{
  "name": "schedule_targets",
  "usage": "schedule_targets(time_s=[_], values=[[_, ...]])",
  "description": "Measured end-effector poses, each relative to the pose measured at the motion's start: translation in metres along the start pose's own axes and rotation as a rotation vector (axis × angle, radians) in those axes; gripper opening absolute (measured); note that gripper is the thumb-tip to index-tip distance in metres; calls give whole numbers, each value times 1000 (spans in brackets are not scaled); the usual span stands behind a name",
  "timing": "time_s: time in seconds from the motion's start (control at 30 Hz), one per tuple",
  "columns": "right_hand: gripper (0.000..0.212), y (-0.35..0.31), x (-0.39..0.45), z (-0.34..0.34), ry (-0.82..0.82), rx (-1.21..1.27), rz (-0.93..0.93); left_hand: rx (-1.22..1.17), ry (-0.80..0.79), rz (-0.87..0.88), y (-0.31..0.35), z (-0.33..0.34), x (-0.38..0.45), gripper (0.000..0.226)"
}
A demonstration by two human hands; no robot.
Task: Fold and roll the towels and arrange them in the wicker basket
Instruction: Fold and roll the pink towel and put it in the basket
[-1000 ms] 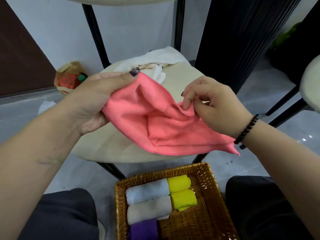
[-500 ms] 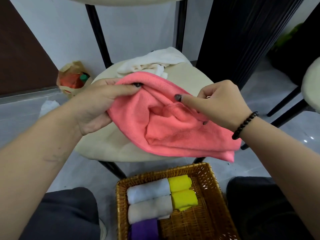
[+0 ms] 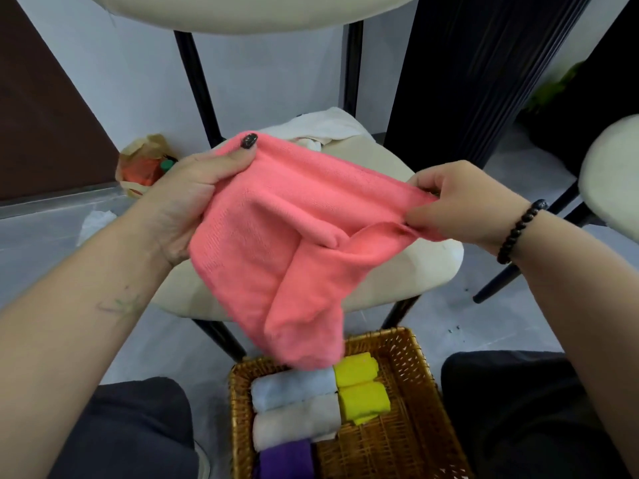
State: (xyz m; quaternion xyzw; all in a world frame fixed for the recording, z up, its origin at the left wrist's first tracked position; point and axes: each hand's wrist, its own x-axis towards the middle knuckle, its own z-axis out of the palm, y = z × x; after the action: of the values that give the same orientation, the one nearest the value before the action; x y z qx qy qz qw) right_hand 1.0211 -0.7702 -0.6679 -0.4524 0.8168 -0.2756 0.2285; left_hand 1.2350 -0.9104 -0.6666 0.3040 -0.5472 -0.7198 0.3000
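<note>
Head view: our left hand (image 3: 193,198) grips pink towel (image 3: 276,243) at far-left corner, thumb on top. Right hand (image 3: 460,202) pinches right edge. Towel stretched between, in air above cream chair seat (image 3: 428,257), lower part drooping over wicker basket (image 3: 411,440). Basket near us, holding rolled pale blue, grey, yellow, purple towels.
</note>
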Motion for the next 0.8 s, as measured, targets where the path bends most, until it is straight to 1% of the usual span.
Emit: schedule_targets(time_s=[0.03,0.07,0.13,0.17,0.23,0.3,0.33,0.4,0.47,0.5,0.57,0.63,0.73,0.8], values=[[12,2,0,-2,20,-26,6,65,56,34,1,2,-3,49],[13,5,1,-4,41,-25,22,156,106,76,0,3,-4,43],[18,10,1,-7,65,52,81,376,144,174,-2,-4,-1,18],[22,12,2,-7,84,78,102,478,143,197,-4,-10,2,12],[29,17,3,-6,137,50,105,612,140,191,-11,-22,7,11],[34,20,4,-5,273,-30,40,672,171,181,-17,-29,10,14],[33,20,3,-5,369,-46,-9,697,198,211,-18,-31,12,15],[29,18,1,-5,539,9,-104,783,273,331,-16,-30,12,20],[24,16,1,-7,641,93,-164,903,350,418,-11,-28,10,20],[22,16,1,-7,663,107,-181,978,372,440,-9,-28,9,16],[16,17,2,-7,648,78,-184,1145,373,463,-7,-31,9,12],[11,19,2,-6,562,23,-134,1274,319,437,-6,-34,11,14],[10,21,3,-4,370,33,17,1329,252,292,-6,-40,15,17],[8,19,6,0,227,151,130,1274,244,208,-10,-44,22,17]])
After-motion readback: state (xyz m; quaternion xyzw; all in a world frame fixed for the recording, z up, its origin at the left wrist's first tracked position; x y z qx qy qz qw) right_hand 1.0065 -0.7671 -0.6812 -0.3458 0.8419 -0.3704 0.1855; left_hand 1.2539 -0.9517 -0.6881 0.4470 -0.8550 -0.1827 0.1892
